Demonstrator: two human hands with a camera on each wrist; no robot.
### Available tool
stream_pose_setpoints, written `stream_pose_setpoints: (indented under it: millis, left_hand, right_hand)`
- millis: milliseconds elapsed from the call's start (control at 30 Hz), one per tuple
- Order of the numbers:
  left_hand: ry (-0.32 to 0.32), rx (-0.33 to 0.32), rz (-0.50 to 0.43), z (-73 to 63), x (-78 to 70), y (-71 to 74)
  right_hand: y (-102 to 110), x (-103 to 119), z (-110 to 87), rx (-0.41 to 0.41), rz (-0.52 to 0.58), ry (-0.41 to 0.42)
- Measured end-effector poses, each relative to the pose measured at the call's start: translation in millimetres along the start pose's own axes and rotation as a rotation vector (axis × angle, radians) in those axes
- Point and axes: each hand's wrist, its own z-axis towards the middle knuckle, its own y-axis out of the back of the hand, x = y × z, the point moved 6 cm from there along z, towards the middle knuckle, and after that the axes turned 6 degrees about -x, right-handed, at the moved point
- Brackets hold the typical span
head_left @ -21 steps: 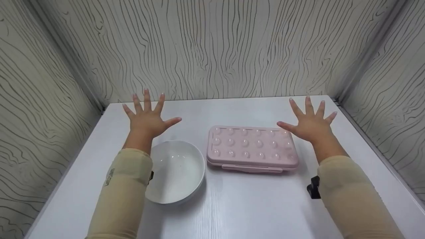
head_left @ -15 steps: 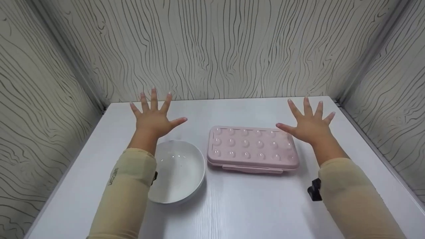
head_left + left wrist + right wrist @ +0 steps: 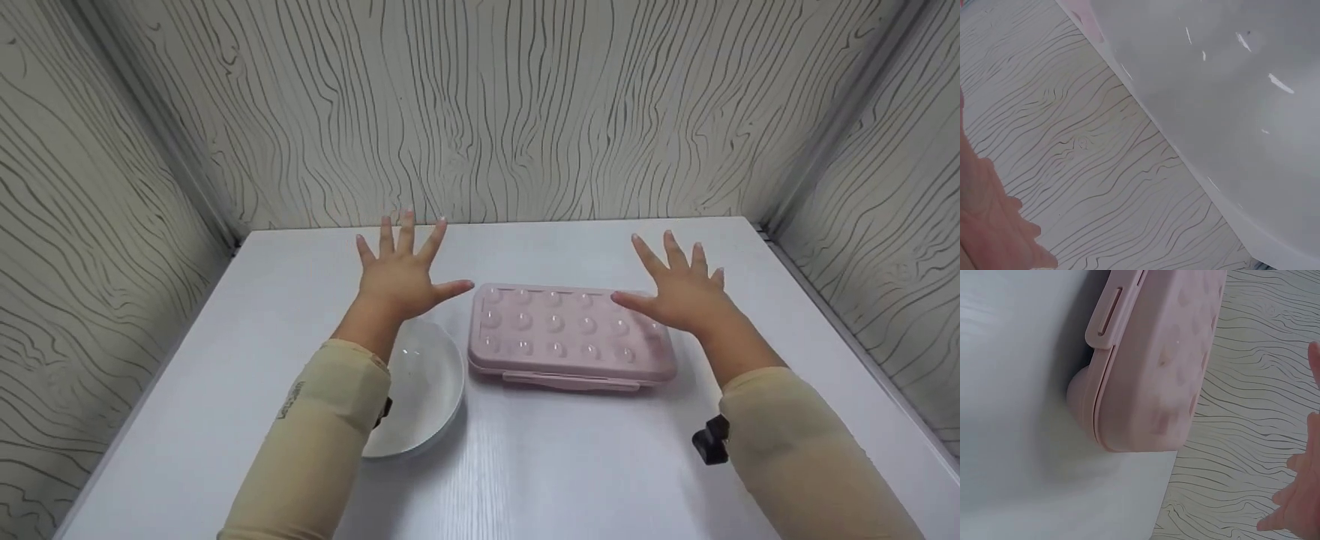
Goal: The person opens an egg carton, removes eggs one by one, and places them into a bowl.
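My left hand (image 3: 400,283) is held with fingers spread above the far rim of a white bowl (image 3: 431,394), its thumb tip close to the left corner of a pink egg box (image 3: 555,345). The forearm hides the bowl's left part. On the right, my right hand (image 3: 682,294) also has its fingers spread, and its thumb overlaps the box's far right corner in the head view. Neither hand holds anything. The box lid is down, with rows of egg-shaped bumps on top and a latch (image 3: 1109,318) along the front. Glossy inner wall of the bowl fills much of the left wrist view.
Both things stand on a white table (image 3: 525,465). Wood-grain patterned panels (image 3: 480,112) enclose it at the back and both sides. A small black device (image 3: 711,441) sits at the right sleeve's cuff.
My left hand has moved to the right, from left of the bowl toward the egg box. The right hand has shifted slightly left and nearer. Bowl and box have stayed put.
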Motion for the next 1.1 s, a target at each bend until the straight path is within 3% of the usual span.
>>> stream_pose_setpoints:
  millis: [433, 600, 967, 1100]
  left_hand:
    - [-0.107, 0.021, -0.033, -5.9, -49.6, -21.0]
    - [-0.146, 0.066, -0.022, -13.2, -69.0, -34.3]
    - [-0.157, 0.194, -0.077, -27.7, -115.0, -61.9]
    - [-0.177, 0.198, -0.071, -31.4, -126.2, -69.5]
  right_hand:
    - [-16, 24, -11.6, 0.067, 0.007, 0.059]
    - [-27, 29, -18.7, 0.072, 0.017, 0.082]
    - [-55, 47, -39.8, 0.077, 0.020, 0.183]
    - [-59, 53, -44.1, 0.050, 0.008, 0.215]
